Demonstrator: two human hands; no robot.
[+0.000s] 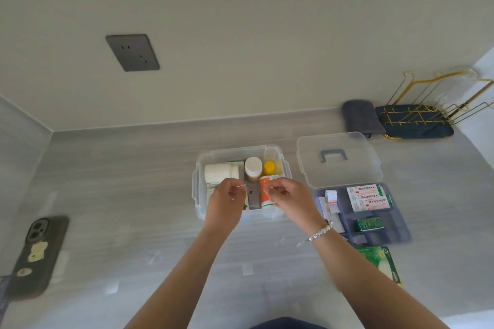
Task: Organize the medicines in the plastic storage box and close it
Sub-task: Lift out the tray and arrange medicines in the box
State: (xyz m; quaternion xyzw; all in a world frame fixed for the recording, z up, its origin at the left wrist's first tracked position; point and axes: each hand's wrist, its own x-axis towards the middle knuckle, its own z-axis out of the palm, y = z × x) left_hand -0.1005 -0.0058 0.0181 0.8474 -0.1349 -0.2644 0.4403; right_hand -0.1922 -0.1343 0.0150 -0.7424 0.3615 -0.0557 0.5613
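Observation:
The clear plastic storage box (275,152) stands open in the middle of the counter. Inside are a white jar (220,172) on its side, a brown bottle with a white cap (253,167), a yellow-capped bottle (269,167), an orange-and-white bottle (264,193) and a grey packet (254,196). Both hands hover over the box's front half. My left hand (227,197) pinches a small thin white thing at its fingertips. My right hand (288,195) has curled fingers beside the orange bottle; whether it holds anything is unclear. The clear lid (339,168) with a grey handle lies to the right of the box.
A blue divided tray (401,232) with plaster boxes and a green pack lies at the right, a green packet (379,262) in front of it. A phone (37,254) lies at far left. A gold wire rack (427,112) and a grey cloth (359,117) sit at the back right.

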